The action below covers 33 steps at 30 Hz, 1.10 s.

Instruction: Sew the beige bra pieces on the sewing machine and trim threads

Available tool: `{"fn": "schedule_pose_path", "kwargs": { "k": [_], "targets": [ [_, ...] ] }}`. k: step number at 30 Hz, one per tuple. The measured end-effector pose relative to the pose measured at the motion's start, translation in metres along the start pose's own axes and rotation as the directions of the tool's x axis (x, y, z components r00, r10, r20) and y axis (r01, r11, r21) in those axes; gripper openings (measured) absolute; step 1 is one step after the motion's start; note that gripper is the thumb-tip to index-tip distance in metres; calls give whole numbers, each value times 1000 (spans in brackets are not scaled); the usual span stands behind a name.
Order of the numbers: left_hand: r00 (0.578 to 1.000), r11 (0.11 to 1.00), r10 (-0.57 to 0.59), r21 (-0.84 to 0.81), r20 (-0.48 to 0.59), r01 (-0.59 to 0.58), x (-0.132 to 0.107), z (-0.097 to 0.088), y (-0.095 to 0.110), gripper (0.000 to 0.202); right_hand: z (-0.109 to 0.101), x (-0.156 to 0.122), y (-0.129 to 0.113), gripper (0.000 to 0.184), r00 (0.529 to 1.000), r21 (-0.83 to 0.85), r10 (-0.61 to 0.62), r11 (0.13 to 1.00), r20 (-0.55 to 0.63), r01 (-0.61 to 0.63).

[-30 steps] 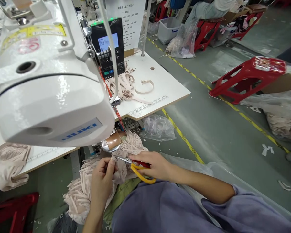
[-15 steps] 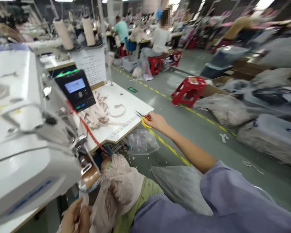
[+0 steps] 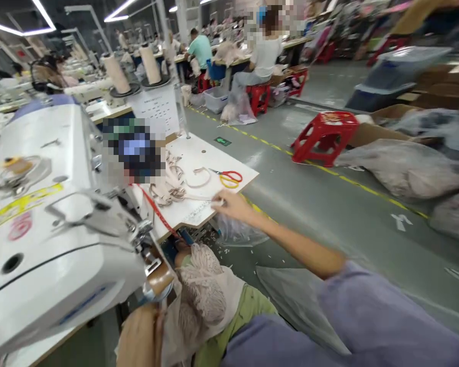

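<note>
At the table's front edge my right hand (image 3: 235, 206) pinches the end of a narrow beige strap (image 3: 199, 197). That strap runs back to a loose pile of beige straps (image 3: 170, 186) on the white sewing table (image 3: 229, 162). Scissors (image 3: 230, 178) with red and yellow handles lie just beyond my right fingers, apart from them. Low in the picture, beside the sewing machine (image 3: 99, 275), my left hand (image 3: 141, 334) is closed on a beige garment (image 3: 202, 290), which looks like a bra with gathered cups. It rests over my lap; my left fingertips are partly hidden.
A red measuring tape (image 3: 156, 211) hangs over the table edge. Thread cones (image 3: 150, 65) stand behind the blurred-out control panel (image 3: 135, 150). A red stool (image 3: 325, 137) and plastic bags (image 3: 405, 168) are on the floor at right. Other people sit at tables further back.
My right hand has put the scissors down on the table and taken the end of a strap. My left hand has turned, its back now showing. The view has shifted slightly.
</note>
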<state>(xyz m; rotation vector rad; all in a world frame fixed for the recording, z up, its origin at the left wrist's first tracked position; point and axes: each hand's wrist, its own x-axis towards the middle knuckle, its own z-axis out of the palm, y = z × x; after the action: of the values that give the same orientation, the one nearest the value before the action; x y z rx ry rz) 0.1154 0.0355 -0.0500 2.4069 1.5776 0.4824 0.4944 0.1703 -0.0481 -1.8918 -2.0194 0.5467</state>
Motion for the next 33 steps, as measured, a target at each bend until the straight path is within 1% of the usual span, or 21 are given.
{"fn": "schedule_pose_path", "kwargs": {
  "k": [1, 2, 3, 4, 5, 6, 7, 8, 10, 11, 12, 14, 16, 19, 20, 21, 23, 24, 26, 29, 33],
  "targets": [
    [1000, 998, 10, 55, 22, -11, 1, -2, 11, 29, 18, -22, -15, 29, 984, 92, -137, 988, 112, 126],
    [998, 993, 13, 120, 61, -20, 3, -3, 23, 30, 36, -45, -31, 31, 897, 319, -379, 899, 228, 299],
    [998, 985, 35, 165, 56, -44, 5, -2, 36, 35, 52, -67, -46, 41, 782, 510, -567, 768, 259, 388],
    [997, 980, 77, 182, 33, -81, 7, -1, 48, 37, 65, -87, -60, 57, 713, 610, -659, 673, 239, 417],
    [994, 979, 105, 174, -3, -103, 10, 0, 59, 36, 75, -103, -73, 67, 685, 693, -696, 602, 212, 397],
    [992, 984, 121, 139, -47, -113, 12, 2, 68, 35, 81, -116, -86, 72, 698, 766, -692, 545, 182, 340],
    [990, 991, 116, 71, -85, -110, 15, 3, 76, 32, 83, -124, -97, 73, 746, 822, -647, 504, 155, 266],
    [991, 996, 80, -26, -111, -84, 17, 4, 82, 31, 84, -128, -106, 72, 810, 868, -568, 465, 144, 172],
    [992, 960, -79, -275, -102, 48, 21, 3, 91, 32, 80, -127, -122, 65, 918, 923, -362, 385, 161, -10],
    [981, 907, -182, -397, -72, 139, 22, 3, 95, 34, 77, -123, -127, 60, 948, 933, -264, 353, 176, -75],
    [959, 836, -283, -497, -32, 230, 24, 2, 97, 37, 73, -117, -132, 54, 963, 937, -193, 328, 188, -118],
    [899, 708, -437, -612, 15, 354, 26, -1, 99, 42, 68, -104, -137, 45, 972, 945, -143, 294, 188, -140],
    [859, 669, -512, -628, -3, 397, 25, -1, 97, 44, 64, -88, -139, 37, 975, 947, -162, 307, 155, -100],
    [814, 735, -571, -507, -106, 450, 20, 2, 85, 38, 63, -63, -138, 27, 974, 898, -195, 440, 113, -16],
    [819, 780, -555, -436, -149, 449, 17, 5, 79, 40, 63, -55, -137, 25, 972, 868, -207, 496, 106, 11],
    [838, 834, -511, -345, -193, 430, 16, 7, 74, 41, 64, -47, -137, 23, 970, 838, -222, 544, 102, 36],
    [892, 934, -356, -130, -279, 332, 13, 13, 63, 34, 64, -33, -137, 21, 958, 799, -267, 595, 103, 80],
    [914, 962, -269, -31, -302, 273, 13, 15, 59, 31, 64, -27, -138, 21, 951, 792, -291, 603, 103, 99],
    [928, 970, -170, 110, -333, 217, 14, 16, 53, 31, 62, -16, -141, 21, 940, 778, -327, 614, 99, 132],
    [933, 959, -156, 175, -325, 221, 17, 12, 50, 33, 58, -4, -147, 18, 927, 730, -364, 656, 85, 190],
    [943, 960, -156, 180, -295, 215, 19, 5, 48, 29, 54, 7, -152, 13, 916, 664, -391, 709, 92, 237]
  ]
}}
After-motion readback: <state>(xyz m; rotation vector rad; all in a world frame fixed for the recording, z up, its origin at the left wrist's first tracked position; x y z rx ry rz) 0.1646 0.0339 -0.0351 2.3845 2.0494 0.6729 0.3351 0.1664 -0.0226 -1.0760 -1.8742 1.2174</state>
